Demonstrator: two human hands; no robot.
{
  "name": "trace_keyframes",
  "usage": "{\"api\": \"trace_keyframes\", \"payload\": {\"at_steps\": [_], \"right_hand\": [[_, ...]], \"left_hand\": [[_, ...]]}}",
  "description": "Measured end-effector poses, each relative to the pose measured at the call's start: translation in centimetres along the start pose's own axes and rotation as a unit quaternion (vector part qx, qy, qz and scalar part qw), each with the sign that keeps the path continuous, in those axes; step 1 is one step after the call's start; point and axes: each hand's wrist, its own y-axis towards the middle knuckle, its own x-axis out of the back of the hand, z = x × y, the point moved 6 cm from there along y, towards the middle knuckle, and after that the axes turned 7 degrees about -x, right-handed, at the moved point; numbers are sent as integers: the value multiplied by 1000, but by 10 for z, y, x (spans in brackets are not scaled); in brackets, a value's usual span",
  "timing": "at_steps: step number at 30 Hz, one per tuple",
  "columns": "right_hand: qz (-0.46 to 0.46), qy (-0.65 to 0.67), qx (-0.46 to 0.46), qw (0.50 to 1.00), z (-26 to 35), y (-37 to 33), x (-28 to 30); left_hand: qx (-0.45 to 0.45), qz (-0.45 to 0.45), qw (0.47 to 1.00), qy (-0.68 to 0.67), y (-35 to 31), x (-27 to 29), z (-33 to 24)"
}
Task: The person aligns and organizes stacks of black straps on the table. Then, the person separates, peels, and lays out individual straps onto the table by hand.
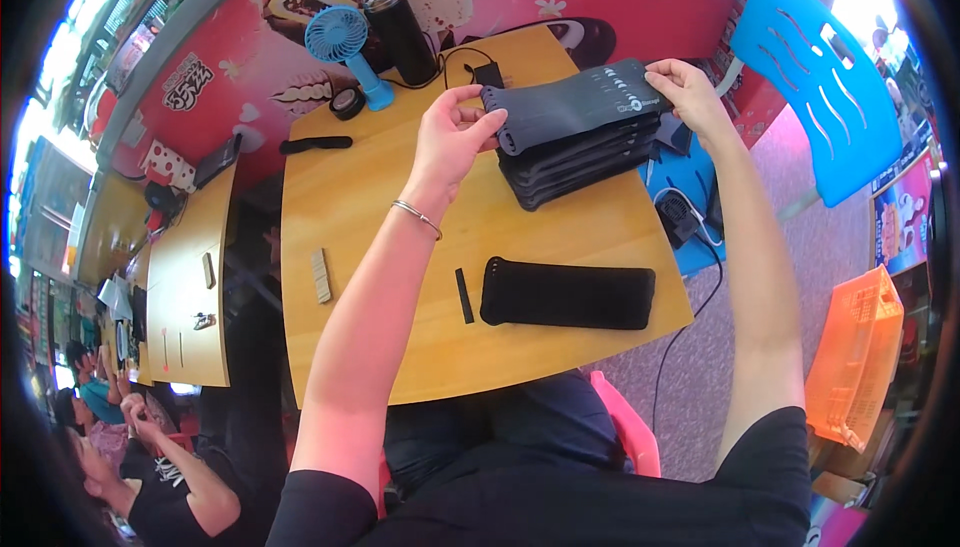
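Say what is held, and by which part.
A grey panel: the left hand pinches its holed end, the right hand its opposite end.

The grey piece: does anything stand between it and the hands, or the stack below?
Nothing visible does. The left hand pinches the grey piece at its left end, the right hand at its right end; the stack lies underneath.
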Motion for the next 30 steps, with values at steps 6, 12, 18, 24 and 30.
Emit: {"api": "trace_keyframes", "payload": {"at_steps": [6,12,18,24,30], "right_hand": [[7,18,16,1000,-9,8,0],[15,32,39,999,-11,8,-4],[5,19,42,999,-16,11,-4],[0,13,40,999,-14,12,-5],[-8,3,37,999,-14,13,-7]], "left_hand": [[6,-1,1000,24,-3,-3,1],[6,-3,999,45,-8,-2,0],[3,-7,999,42,-9,-2,3],[1,-14,999,46,-9,-3,4],[0,-23,998,59,-10,-4,3]]}}
